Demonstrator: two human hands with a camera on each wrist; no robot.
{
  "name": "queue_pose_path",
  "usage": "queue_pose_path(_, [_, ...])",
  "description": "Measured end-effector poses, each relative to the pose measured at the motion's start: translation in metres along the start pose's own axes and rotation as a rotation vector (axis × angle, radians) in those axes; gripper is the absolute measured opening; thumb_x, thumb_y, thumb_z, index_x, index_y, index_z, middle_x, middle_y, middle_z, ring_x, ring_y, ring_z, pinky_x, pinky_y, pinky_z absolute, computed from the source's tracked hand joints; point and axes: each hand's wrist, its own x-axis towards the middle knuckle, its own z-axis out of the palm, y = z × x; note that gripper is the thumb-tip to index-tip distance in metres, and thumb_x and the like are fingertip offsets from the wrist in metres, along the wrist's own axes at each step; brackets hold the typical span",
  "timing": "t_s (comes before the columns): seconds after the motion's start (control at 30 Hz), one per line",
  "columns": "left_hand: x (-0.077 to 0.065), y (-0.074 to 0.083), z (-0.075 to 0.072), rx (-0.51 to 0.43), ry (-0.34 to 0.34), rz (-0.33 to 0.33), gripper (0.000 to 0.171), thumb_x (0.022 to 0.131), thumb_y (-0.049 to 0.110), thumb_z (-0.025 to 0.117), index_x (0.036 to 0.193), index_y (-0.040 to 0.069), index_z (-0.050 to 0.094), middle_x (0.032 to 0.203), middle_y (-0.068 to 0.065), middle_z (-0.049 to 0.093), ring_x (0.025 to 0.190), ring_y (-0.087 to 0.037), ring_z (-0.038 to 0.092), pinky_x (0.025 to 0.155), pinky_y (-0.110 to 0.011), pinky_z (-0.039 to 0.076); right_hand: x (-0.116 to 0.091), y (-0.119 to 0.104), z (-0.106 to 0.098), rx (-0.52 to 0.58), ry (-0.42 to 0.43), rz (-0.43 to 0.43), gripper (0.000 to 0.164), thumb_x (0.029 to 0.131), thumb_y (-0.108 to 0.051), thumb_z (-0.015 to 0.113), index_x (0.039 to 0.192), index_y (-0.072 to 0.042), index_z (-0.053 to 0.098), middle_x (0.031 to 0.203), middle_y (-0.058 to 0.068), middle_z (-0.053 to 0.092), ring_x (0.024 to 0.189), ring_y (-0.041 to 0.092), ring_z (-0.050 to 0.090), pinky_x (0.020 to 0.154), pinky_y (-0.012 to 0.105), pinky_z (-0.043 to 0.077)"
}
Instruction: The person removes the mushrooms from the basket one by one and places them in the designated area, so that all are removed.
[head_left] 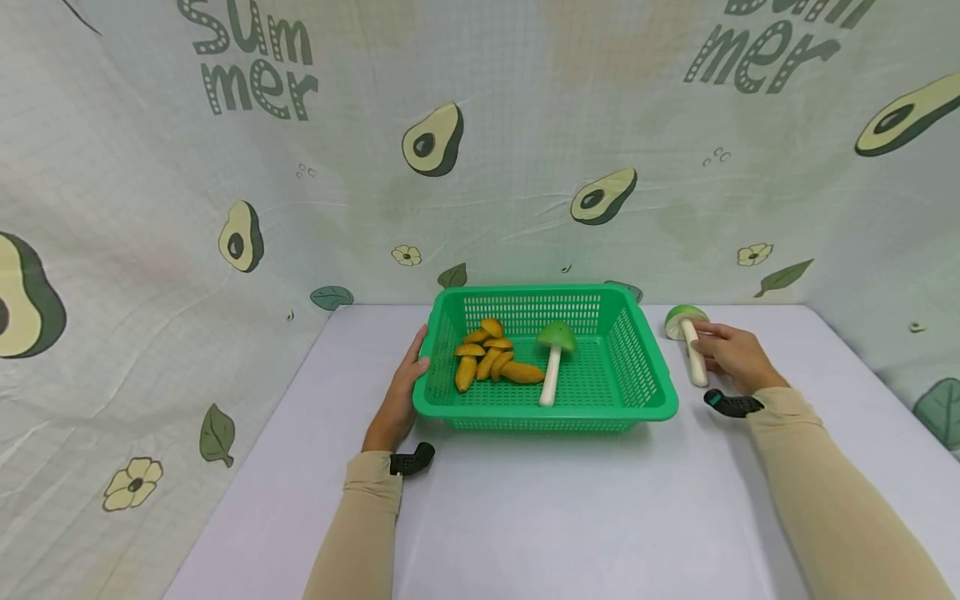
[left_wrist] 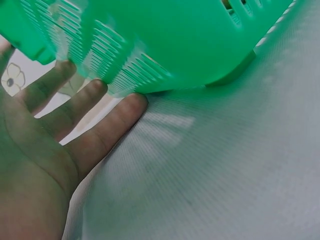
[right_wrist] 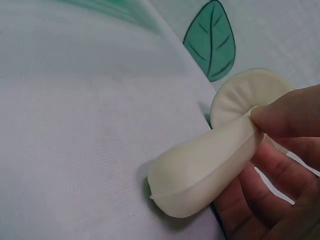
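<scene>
In the head view my left hand point(head_left: 400, 392) lies along the left side of a green plastic basket point(head_left: 525, 412), its thumb at the rim. The left wrist view shows its fingers point(left_wrist: 107, 125) extended against the slotted basket wall. Right of the basket, my right hand point(head_left: 735, 358) pinches the white stem of a green-capped toy mushroom point(head_left: 697, 367) near the cap. Seen in the right wrist view, that mushroom's stem point(right_wrist: 200, 170) is low over the tabletop, with the thumb on top. Whether it touches the table, I cannot tell.
Inside the basket, another green-capped mushroom point(head_left: 551, 375) lies on the right of several orange-brown toy mushrooms point(head_left: 467, 371). The basket stands on a white table point(head_left: 570, 517) near its back edge. A cloth point(head_left: 517, 217) printed with avocados hangs behind.
</scene>
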Motion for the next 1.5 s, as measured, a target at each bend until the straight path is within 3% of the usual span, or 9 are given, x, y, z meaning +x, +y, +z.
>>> queue_pose_path(0.37, [0.0008, 0.0015, 0.0006, -0.015, -0.006, -0.004, 0.058, 0.105, 0.041, 0.038, 0.159, 0.043, 0.018, 0.164, 0.018, 0.011, 0.150, -0.010, 0.007, 0.120, -0.048, 0.006, 0.0050, 0.0064, -0.0001, -0.049, 0.030, -0.008, 0.062, 0.103, -0.026, 0.054, 0.155, 0.001, 0.033, 0.143, 0.031, 0.042, 0.085, 0.001, 0.058, 0.070, 0.023, 0.054])
queue_pose_path(0.67, [0.0020, -0.0010, -0.0007, -0.006, 0.010, -0.016, 0.059, 0.103, 0.042, 0.040, 0.158, 0.046, 0.020, 0.163, 0.020, 0.013, 0.149, -0.011, 0.010, 0.119, -0.049, 0.008, 0.0077, 0.0062, 0.0006, -0.044, 0.022, -0.018, 0.059, 0.102, -0.019, 0.055, 0.153, 0.003, 0.035, 0.140, 0.032, 0.045, 0.085, 0.000, 0.057, 0.070, 0.025, 0.054])
queue_pose_path(0.9, [0.0016, -0.0004, -0.0005, -0.012, -0.001, -0.010, 0.059, 0.103, 0.040, 0.039, 0.158, 0.044, 0.019, 0.163, 0.019, 0.012, 0.149, -0.010, 0.009, 0.119, -0.048, 0.008, 0.0078, 0.0059, -0.0019, -0.126, 0.040, -0.041, 0.056, 0.100, -0.016, 0.053, 0.150, 0.006, 0.039, 0.135, 0.037, 0.050, 0.090, 0.008, 0.056, 0.069, 0.023, 0.051])
queue_pose_path(1.07, [0.0026, 0.0006, 0.0001, -0.026, -0.005, -0.003, 0.059, 0.104, 0.037, 0.038, 0.159, 0.042, 0.018, 0.164, 0.018, 0.012, 0.149, -0.010, 0.009, 0.120, -0.047, 0.008, 0.0090, 0.0058, -0.0035, -0.179, 0.046, -0.053, 0.057, 0.100, -0.018, 0.053, 0.149, 0.009, 0.039, 0.133, 0.039, 0.051, 0.092, 0.014, 0.057, 0.068, 0.022, 0.051])
queue_pose_path(1.5, [0.0020, 0.0025, 0.0007, -0.012, -0.005, 0.008, 0.059, 0.104, 0.041, 0.038, 0.159, 0.043, 0.018, 0.163, 0.019, 0.013, 0.149, -0.010, 0.011, 0.120, -0.047, 0.009, 0.0049, 0.0053, -0.0091, -0.196, 0.033, -0.045, 0.064, 0.102, -0.028, 0.055, 0.150, 0.009, 0.036, 0.136, 0.040, 0.048, 0.087, 0.010, 0.060, 0.067, 0.023, 0.053])
